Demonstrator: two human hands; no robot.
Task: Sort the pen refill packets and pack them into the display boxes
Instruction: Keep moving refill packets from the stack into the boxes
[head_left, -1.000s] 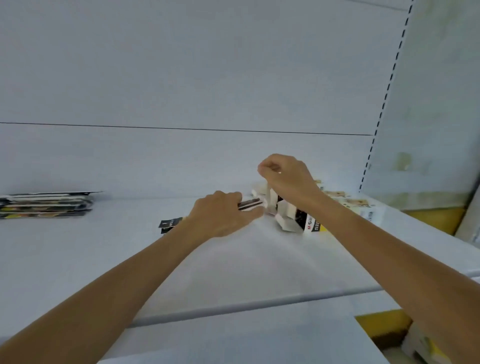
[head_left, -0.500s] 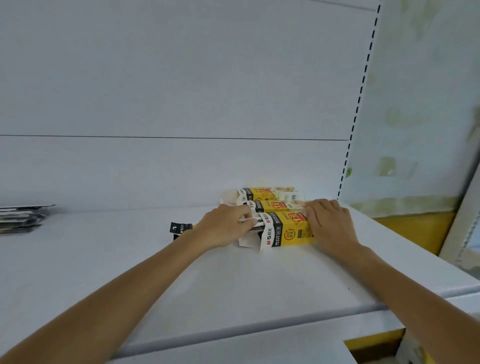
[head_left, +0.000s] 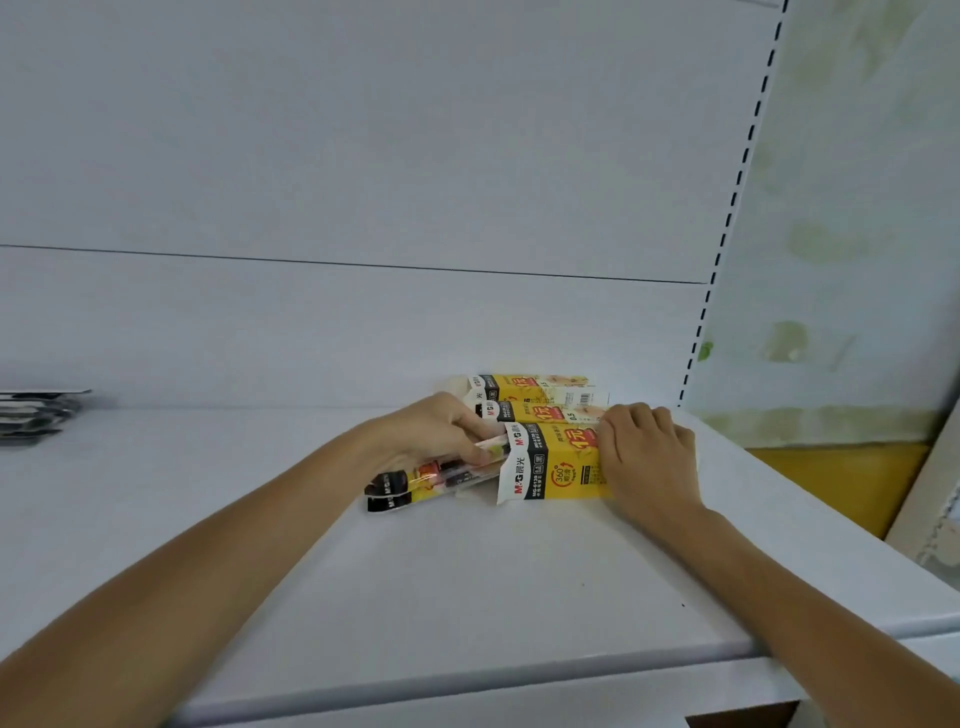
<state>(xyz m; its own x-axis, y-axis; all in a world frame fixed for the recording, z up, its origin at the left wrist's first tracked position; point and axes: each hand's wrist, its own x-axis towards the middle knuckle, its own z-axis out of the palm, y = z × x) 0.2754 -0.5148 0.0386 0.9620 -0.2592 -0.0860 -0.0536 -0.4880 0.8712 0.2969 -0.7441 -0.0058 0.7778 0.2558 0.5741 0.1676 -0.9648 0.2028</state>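
Head cam only, so one angle to go on. White shelf (head_left: 467, 597), and three yellow display boxes lie on their sides near its back right corner, stacked front to back and touching each other: front display box (head_left: 550, 462), middle box (head_left: 540, 412), back box (head_left: 530, 385), the last one right against the rear panel (head_left: 363, 182).

Left hand (head_left: 431, 436) has its grip clamped on a bunch of refill packets (head_left: 431, 480), thumb on top. The packets lie flat on the shelf with their right ends at the open left mouth of the front display box. Can't tell how far in they go, since the hand covers that bit. Their black header cards stick out to the left.

Right hand (head_left: 647, 457) has its grip curled over the right end of the front display box, fingers on top.

Way over at the shelf's back left edge sits a stack of flat packs (head_left: 36, 415), well apart from everything else and too blurry to read.
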